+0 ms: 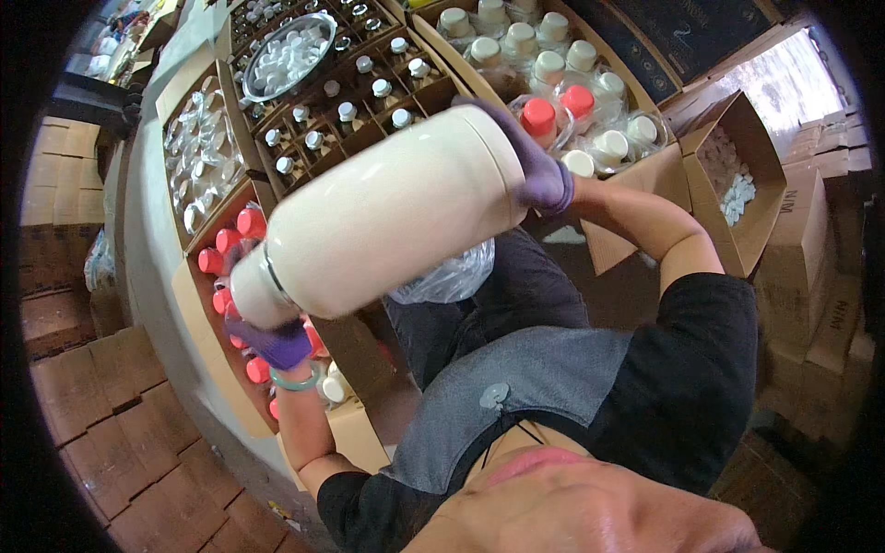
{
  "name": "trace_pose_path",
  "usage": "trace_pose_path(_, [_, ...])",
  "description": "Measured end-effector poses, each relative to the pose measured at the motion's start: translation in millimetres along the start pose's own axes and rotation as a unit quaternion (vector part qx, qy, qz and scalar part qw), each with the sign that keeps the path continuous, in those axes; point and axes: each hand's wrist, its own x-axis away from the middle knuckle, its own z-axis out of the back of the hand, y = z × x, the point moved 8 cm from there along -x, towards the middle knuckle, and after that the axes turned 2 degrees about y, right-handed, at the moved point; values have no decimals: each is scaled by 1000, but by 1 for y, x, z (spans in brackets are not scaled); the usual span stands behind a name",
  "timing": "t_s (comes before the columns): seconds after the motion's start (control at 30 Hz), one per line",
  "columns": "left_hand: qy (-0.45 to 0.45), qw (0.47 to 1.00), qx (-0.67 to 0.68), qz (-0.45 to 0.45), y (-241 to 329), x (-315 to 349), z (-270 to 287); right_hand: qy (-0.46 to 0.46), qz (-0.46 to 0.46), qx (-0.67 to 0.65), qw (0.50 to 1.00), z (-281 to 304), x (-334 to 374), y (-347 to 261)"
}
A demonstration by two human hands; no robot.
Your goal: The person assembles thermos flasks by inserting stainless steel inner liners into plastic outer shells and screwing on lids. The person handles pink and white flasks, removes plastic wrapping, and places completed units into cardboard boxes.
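Observation:
A large cream vacuum flask [392,217] lies slantwise in the air between my hands, its narrow capped end to the left and its flat base to the right. My left hand [277,343], in a purple glove, is closed round the cream cap, beside the metal ring at the neck. Gloved in purple too, my right hand [535,161] grips the base end. Part of its fingers is hidden behind the flask. A crumpled clear plastic bag [454,275] shows below the flask, near my lap.
A divided carton [438,78] holds white-capped bottles and a metal bowl [247,85] of small white pieces. Around it stand a carton of wrapped cream and red-capped flasks [548,66], a carton of red-capped flasks [208,262] and an open box [714,212]. Stacked cartons [120,405] line the left.

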Motion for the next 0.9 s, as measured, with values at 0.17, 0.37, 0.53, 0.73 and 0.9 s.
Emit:
trace_pose_path(0.17, [-38,987,-153,1,2,-7,14,-15,71,131,989,-15,1,-5])
trace_pose_path(0.37, [-76,958,-216,-174,25,0,-3,4,-206,-251,946,-13,11,40])
trace_pose_path(0.53, [-7,991,-43,128,-23,-3,37,-84,208,268,937,-18,-13,-44])
trace_pose_path(0.73, [-86,982,-135,-104,3,17,14,-57,-61,-85,993,-13,-13,28])
trace_pose_path(0.9, [-20,991,105,75,-67,29,78,-81,59,219,970,-20,-34,-16])
